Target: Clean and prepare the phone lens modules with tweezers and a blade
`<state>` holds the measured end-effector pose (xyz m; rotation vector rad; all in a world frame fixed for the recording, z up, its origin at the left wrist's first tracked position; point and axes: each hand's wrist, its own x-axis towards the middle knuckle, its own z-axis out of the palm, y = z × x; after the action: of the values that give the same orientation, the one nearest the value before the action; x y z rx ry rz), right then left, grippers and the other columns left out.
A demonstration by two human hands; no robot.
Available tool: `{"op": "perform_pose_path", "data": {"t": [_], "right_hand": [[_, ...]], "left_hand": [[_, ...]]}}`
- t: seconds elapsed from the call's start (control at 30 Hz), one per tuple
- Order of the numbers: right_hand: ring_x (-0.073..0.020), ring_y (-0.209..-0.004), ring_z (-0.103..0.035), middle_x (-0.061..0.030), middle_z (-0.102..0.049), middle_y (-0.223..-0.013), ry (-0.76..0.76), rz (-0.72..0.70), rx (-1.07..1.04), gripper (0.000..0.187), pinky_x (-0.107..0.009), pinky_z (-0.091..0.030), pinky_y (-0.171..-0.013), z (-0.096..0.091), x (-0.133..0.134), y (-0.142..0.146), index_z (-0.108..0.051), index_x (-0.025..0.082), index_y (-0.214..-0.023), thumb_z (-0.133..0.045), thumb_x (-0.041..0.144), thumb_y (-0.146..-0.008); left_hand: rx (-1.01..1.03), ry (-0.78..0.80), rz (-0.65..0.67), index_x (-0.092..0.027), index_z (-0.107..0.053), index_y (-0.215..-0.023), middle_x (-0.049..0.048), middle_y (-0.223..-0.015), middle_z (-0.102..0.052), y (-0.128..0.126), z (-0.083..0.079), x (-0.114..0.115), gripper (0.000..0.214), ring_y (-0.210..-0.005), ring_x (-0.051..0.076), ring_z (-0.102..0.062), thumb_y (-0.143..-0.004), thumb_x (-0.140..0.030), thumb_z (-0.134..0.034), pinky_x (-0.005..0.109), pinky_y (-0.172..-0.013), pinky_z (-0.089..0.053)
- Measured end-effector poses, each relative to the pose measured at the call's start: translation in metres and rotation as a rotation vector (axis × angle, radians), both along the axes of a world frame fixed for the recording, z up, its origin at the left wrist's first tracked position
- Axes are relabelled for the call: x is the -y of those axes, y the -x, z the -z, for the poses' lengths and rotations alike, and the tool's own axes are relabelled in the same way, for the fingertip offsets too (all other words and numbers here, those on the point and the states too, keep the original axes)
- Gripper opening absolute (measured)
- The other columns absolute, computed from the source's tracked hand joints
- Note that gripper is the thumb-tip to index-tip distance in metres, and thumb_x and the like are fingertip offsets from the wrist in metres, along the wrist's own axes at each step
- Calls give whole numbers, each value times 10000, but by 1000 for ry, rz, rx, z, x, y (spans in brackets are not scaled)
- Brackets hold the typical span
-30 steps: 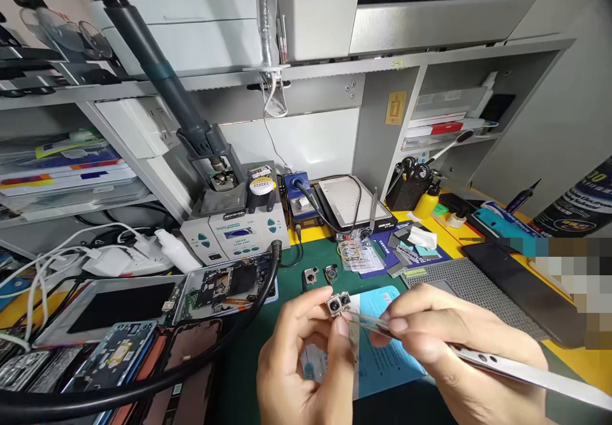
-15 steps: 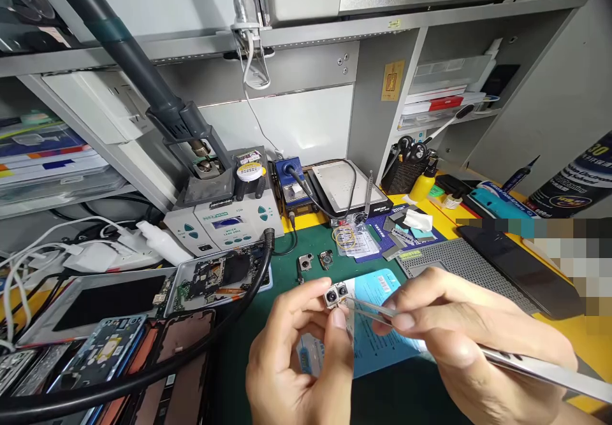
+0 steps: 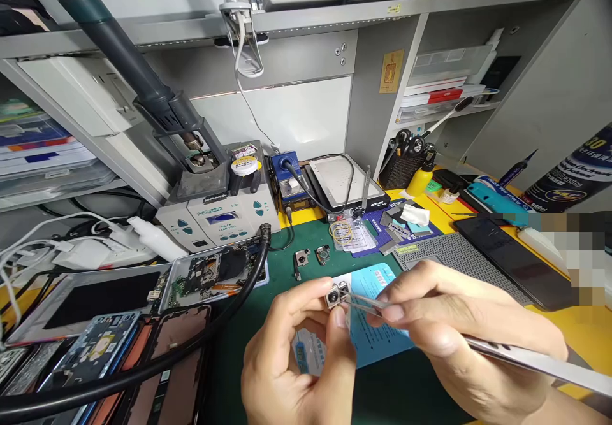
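Pinched between the thumb and index finger of my left hand (image 3: 299, 355) is a small dual-lens phone camera module (image 3: 333, 296), its lenses facing me. My right hand (image 3: 459, 329) grips metal tweezers (image 3: 521, 355) like a pen. Their tips meet the right side of the module, by the smaller lens; whether they grip any part there is too small to tell. A blue and white printed packet (image 3: 377, 323) lies on the green mat (image 3: 282, 297) behind my hands. Farther back on the mat rest two loose camera parts, one with a short connector tail (image 3: 301, 259) and another roundish one (image 3: 323, 254).
A thick black hose (image 3: 229, 323) curves across the left, over opened phones (image 3: 90, 348) and a tray of circuit boards (image 3: 172, 291). A grey rework station (image 3: 220, 218) stands behind. On the right are a perforated grey pad (image 3: 449, 262) and a black phone (image 3: 511, 259).
The tweezers' prongs look closer together, and their tips have moved slightly onto the module's right lens area. The whole view has shifted a little; my left hand keeps its hold.
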<state>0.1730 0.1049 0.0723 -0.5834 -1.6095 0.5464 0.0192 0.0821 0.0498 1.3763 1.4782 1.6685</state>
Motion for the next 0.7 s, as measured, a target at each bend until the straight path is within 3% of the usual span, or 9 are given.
{"op": "perform_pose_path", "data": {"t": [0.3,0.7], "right_hand": [[-170,-622,-679,-52,-752,-735,-16,-29,51,118,-285,-561,-556,-4,-9,-6,-807,193,-929,-691,188,-952],[-163,-548,-666,-45,-736,-671,126,29,-28,192,-292,-533,-507,-3,-9,-2,-837,192,-844,-689,233,-959]], "left_hand": [[12,17,133,-255,-719,-1075,-43,-743,-704,5,-6,-3,203,-652,110,-696,-889,-184,-680,193,-646,-546],[320,309,412,-188,-607,-1194,-5,-750,-639,18,-21,-8,313,-627,171,-709,-907,-285,-687,241,-579,-586]]}}
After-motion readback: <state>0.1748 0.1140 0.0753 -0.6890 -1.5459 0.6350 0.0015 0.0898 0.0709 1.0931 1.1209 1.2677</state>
